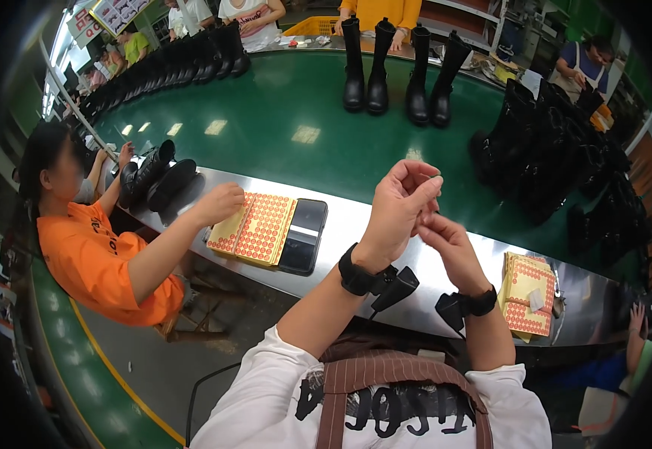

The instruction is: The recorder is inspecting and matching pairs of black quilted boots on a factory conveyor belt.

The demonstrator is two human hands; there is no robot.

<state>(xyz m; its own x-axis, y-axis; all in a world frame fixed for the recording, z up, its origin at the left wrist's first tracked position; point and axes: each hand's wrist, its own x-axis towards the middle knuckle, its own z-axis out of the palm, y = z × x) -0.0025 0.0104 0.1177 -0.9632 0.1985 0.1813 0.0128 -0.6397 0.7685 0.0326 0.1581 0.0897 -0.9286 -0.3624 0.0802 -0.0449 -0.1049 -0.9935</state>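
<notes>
My left hand (402, 206) is raised over the metal edge of the work table, its thumb and fingers pinched together. Just below and to the right, my right hand (449, 245) meets it with its fingertips also pressed together. Whatever lies between the fingers is too small to make out. Both wrists carry black straps with small black devices. To the left of my hands lies a stack of yellow sheets (262, 230) covered in round red stickers. A second sticker stack (526, 295) rests right of my right hand, with a small white piece on it.
Several tall black boots (376, 71) stand across the green conveyor belt (281, 127). More black boots (535, 153) crowd the right side. A dark phone-like slab (303, 237) lies beside the left stack. A co-worker in orange (113, 262) reaches to that stack.
</notes>
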